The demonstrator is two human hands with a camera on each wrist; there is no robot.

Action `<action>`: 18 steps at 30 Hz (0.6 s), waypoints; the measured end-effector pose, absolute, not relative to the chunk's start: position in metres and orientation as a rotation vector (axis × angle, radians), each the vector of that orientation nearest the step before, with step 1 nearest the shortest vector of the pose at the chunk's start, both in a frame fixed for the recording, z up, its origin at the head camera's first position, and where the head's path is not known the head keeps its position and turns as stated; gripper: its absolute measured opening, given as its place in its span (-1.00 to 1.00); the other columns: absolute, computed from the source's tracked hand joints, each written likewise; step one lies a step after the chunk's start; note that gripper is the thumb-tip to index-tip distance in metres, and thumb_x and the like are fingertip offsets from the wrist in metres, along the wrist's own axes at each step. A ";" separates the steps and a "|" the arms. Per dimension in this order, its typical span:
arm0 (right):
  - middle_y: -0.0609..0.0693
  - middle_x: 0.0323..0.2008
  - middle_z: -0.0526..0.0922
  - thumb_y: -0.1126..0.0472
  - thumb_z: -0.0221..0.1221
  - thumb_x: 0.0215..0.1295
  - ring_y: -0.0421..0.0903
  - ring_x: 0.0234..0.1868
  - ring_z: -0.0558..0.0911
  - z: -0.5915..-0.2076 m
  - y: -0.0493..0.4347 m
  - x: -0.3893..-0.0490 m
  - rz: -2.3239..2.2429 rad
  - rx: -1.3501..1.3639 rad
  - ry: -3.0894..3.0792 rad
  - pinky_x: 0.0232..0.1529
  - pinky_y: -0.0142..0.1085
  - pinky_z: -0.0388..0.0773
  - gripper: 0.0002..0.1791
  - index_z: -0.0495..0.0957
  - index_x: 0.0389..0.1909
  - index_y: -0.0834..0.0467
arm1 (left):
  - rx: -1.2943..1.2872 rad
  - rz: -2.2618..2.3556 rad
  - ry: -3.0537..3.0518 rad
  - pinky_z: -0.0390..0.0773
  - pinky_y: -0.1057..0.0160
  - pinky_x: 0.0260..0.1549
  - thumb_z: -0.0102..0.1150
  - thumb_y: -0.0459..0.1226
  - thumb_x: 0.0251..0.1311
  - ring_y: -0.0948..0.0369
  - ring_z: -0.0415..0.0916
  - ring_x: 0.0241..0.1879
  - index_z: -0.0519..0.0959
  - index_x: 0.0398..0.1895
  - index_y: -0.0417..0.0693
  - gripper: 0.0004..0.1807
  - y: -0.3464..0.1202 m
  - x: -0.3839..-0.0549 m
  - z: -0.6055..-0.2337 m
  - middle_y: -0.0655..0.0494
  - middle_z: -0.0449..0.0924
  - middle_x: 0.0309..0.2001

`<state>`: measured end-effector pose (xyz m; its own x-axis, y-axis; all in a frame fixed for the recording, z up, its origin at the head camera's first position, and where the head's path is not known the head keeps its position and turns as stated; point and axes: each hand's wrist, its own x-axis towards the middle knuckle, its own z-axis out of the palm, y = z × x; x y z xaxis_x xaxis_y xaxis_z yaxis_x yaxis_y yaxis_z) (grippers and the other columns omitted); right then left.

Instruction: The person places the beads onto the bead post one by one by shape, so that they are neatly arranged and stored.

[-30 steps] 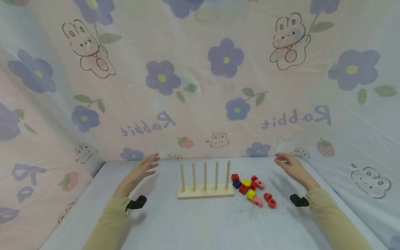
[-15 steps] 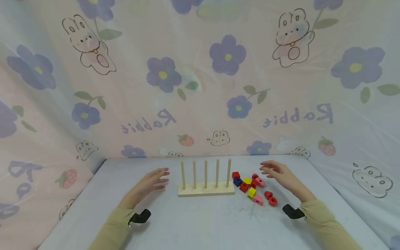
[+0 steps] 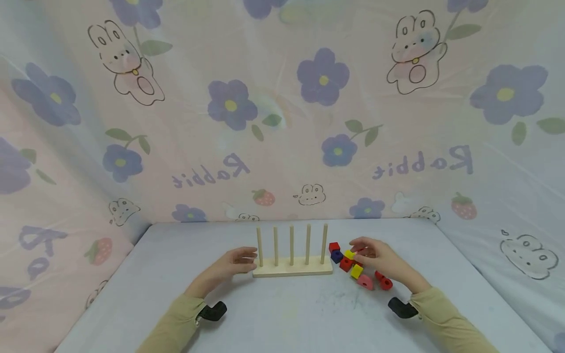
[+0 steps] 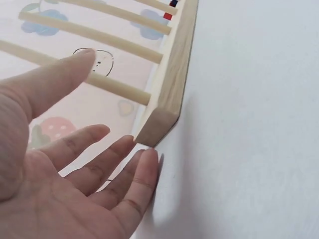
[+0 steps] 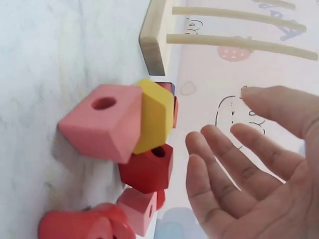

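Note:
A pale wooden peg stand [image 3: 293, 268] with several upright pegs sits mid-table. My left hand [image 3: 225, 268] is at its left end; in the left wrist view the fingertips [image 4: 147, 159] lie right by the base's corner, and whether they touch it I cannot tell. To the stand's right lies a loose group of wooden beads: a yellow bead [image 5: 155, 117], a pink bead [image 5: 99, 122], a red bead [image 5: 147, 169], a dark blue bead [image 3: 337, 256] and others. My right hand [image 3: 383, 259] hovers over the group's right side, fingers apart and holding nothing, hiding some beads.
A white cloth covers the table [image 3: 282, 314]. Behind it hangs a curtain [image 3: 273, 147] printed with flowers and rabbits. Each wrist carries a black camera mount, the left mount [image 3: 213, 311] and the right mount [image 3: 402, 308].
My left hand has come right and nearer, from beside the stand to its left end. My right hand has moved left and down over the beads. Stand and beads look unmoved.

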<state>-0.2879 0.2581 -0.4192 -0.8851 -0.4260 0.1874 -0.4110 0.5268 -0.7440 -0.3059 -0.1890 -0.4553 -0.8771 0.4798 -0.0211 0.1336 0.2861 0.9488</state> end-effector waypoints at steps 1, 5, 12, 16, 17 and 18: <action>0.20 -0.05 0.57 0.20 0.20 0.31 0.05 -0.10 0.58 -0.420 0.257 -0.287 -1.313 -0.757 2.733 -0.14 -0.33 0.54 -0.60 0.44 0.12 0.24 | 0.563 1.601 2.277 0.32 -0.02 0.12 0.30 -0.17 0.17 -0.07 0.31 0.22 0.28 0.35 -0.20 -0.29 -0.187 -0.307 -0.456 -0.18 0.35 0.25; 0.20 -0.09 0.56 0.26 0.24 0.26 0.01 -0.16 0.58 -0.422 0.252 -0.287 -1.256 -0.794 2.737 -0.20 -0.37 0.54 -0.57 0.43 0.11 0.30 | 0.586 1.545 2.354 0.38 0.03 0.06 0.45 -0.23 -0.01 -0.02 0.40 0.11 0.36 0.29 -0.20 -0.24 -0.178 -0.310 -0.459 -0.10 0.43 0.15; 0.12 -0.15 0.58 0.32 0.32 0.16 -0.11 -0.27 0.60 -0.430 0.244 -0.292 -1.125 -0.832 2.787 -0.30 -0.36 0.56 -0.53 0.45 0.08 0.34 | 0.691 1.444 2.472 0.47 0.25 -0.21 0.48 -0.39 -0.11 0.07 0.45 -0.11 0.45 0.15 -0.29 -0.33 -0.170 -0.318 -0.463 -0.03 0.51 -0.02; 0.11 -0.17 0.58 0.35 0.33 0.12 -0.10 -0.28 0.59 -0.431 0.240 -0.294 -1.058 -0.853 2.834 -0.29 -0.35 0.54 -0.53 0.46 0.06 0.36 | 0.725 1.442 2.488 0.48 0.24 -0.25 0.47 -0.43 -0.11 0.02 0.43 -0.11 0.46 0.11 -0.34 -0.37 -0.169 -0.319 -0.462 -0.07 0.52 -0.05; 0.11 -0.17 0.58 0.35 0.33 0.12 -0.09 -0.28 0.58 -0.431 0.239 -0.294 -1.048 -0.847 2.839 -0.29 -0.35 0.54 -0.53 0.46 0.06 0.36 | 0.721 1.440 2.489 0.48 0.25 -0.25 0.47 -0.43 -0.11 0.02 0.43 -0.11 0.47 0.11 -0.34 -0.37 -0.169 -0.319 -0.462 -0.07 0.52 -0.05; 0.11 -0.17 0.58 0.36 0.33 0.11 -0.08 -0.28 0.58 -0.430 0.238 -0.293 -1.038 -0.840 2.844 -0.29 -0.34 0.54 -0.53 0.46 0.05 0.36 | 0.717 1.441 2.487 0.48 0.26 -0.26 0.47 -0.43 -0.10 0.02 0.42 -0.11 0.47 0.11 -0.34 -0.37 -0.168 -0.319 -0.462 -0.07 0.51 -0.05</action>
